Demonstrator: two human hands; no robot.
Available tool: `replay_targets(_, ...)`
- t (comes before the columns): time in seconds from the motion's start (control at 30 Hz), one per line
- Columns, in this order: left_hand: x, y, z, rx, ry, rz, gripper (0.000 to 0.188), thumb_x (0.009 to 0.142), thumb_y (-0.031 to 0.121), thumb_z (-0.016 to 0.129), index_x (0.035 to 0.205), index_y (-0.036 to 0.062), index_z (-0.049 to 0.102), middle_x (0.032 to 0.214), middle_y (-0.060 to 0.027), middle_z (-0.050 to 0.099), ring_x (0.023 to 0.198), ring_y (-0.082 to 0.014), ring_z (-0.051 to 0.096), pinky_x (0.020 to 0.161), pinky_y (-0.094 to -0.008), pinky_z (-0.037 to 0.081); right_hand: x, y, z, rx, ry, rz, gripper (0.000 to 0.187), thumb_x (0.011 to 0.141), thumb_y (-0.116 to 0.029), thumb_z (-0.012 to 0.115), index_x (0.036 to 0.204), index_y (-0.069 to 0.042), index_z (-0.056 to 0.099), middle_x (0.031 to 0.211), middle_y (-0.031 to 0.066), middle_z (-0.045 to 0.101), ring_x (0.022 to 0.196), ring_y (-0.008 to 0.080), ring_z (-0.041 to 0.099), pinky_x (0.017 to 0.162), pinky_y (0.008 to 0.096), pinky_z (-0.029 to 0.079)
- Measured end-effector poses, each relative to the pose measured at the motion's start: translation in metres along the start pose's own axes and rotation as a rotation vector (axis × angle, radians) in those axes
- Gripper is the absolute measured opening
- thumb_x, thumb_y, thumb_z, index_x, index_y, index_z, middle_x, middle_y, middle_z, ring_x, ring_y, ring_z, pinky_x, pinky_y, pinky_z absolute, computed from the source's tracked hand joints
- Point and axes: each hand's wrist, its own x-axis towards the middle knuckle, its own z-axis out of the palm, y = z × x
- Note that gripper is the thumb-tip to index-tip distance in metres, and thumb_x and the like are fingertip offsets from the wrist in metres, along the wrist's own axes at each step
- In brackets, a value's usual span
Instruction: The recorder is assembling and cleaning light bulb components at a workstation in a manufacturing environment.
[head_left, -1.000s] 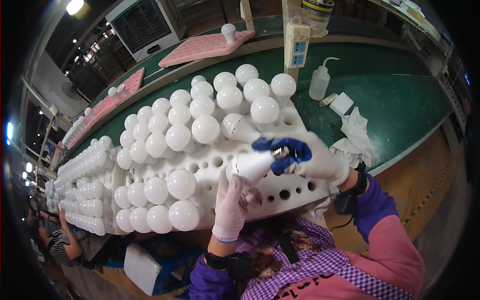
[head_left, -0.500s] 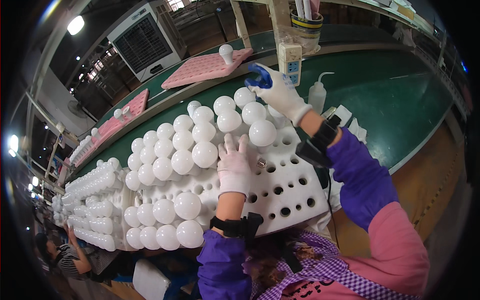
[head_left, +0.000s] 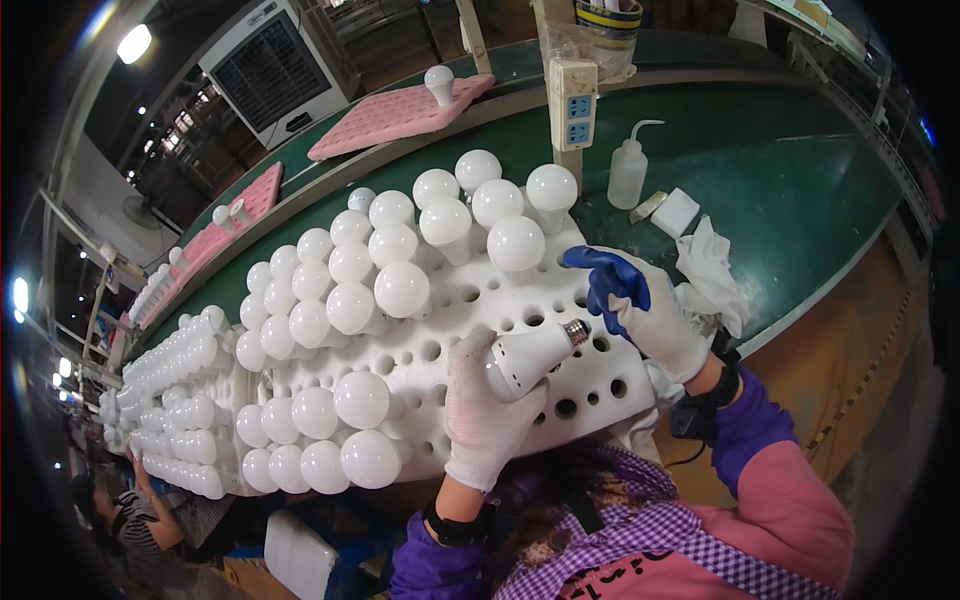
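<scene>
My left hand [head_left: 485, 415], in a white glove, is closed around a light bulb [head_left: 535, 358]. The bulb lies tilted, its metal screw base pointing up and right toward my other hand. My right hand [head_left: 640, 305], gloved white with blue fingertips, hovers just right of that base, apart from it. Its fingers are loosely bent and spread, with nothing visible in them. Beneath both hands lies a white foam tray [head_left: 460, 350] with holes. Many white bulbs stand in it, globes upward, including one bulb [head_left: 516, 243] beyond my left hand.
A squeeze bottle [head_left: 628, 172], a small white box [head_left: 675, 212] and a crumpled cloth [head_left: 712, 275] are on the green bench at right. A socket post [head_left: 573, 105] rises behind the tray. Pink foam trays [head_left: 400, 118] lie farther back. Another person [head_left: 130, 520] sits at lower left.
My right hand has come back from the far bulbs toward me, down to the tray's right side. My left hand has lifted a bulb from the tray and tipped its base toward the right.
</scene>
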Motion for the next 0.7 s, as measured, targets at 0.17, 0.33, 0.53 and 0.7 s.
replay_targets(0.17, -0.018, -0.003, -0.001, -0.256, 0.106, -0.070, 0.069, 0.065, 0.013, 0.081, 0.123, 0.0011, 0.045, 0.114, -0.0143, 0.053, 0.103, -0.0259, 0.056, 0.088, -0.0369, 0.048, -0.012, -0.019, 0.012, 0.306, -0.362, 0.345, 0.043, 0.087, -0.025, 0.067, 0.125, -0.006, 0.058, 0.082, -0.0010, 0.059, 0.063, 0.0037, 0.053, 0.049, 0.0177, 0.042)
replay_targets(0.33, -0.024, -0.007, -0.011, -0.538, 0.016, -0.206, 0.070, 0.066, 0.008, 0.077, 0.127, 0.0029, 0.042, 0.117, -0.0134, 0.051, 0.102, -0.0236, 0.057, 0.081, -0.0336, 0.051, -0.020, -0.029, 0.025, 0.286, -0.371, 0.478, 0.038, 0.090, -0.020, 0.065, 0.125, -0.006, 0.058, 0.085, -0.0006, 0.060, 0.068, 0.0045, 0.056, 0.054, 0.0182, 0.045)
replay_targets(0.53, -0.030, -0.008, -0.021, -1.277, -0.119, -0.499, 0.063, 0.073, 0.014, 0.072, 0.128, 0.0028, 0.042, 0.111, -0.0175, 0.055, 0.079, -0.0234, 0.064, 0.059, -0.0273, 0.052, -0.030, -0.022, 0.033, 0.252, -0.295, 0.048, 0.038, 0.087, -0.016, 0.068, 0.122, -0.004, 0.060, 0.100, 0.0030, 0.065, 0.088, 0.0108, 0.059, 0.072, 0.0256, 0.050)
replay_targets(0.7, -0.036, -0.025, -0.023, -1.622, -0.305, -0.761, 0.068, 0.078, 0.031, 0.074, 0.129, 0.0036, 0.039, 0.110, -0.0214, 0.056, 0.067, -0.0244, 0.061, 0.045, -0.0249, 0.045, -0.029, -0.025, 0.030, -0.145, -0.366, -0.212, 0.052, 0.075, -0.013, 0.080, 0.120, 0.000, 0.058, 0.113, 0.0077, 0.066, 0.096, 0.0118, 0.060, 0.083, 0.0287, 0.049)
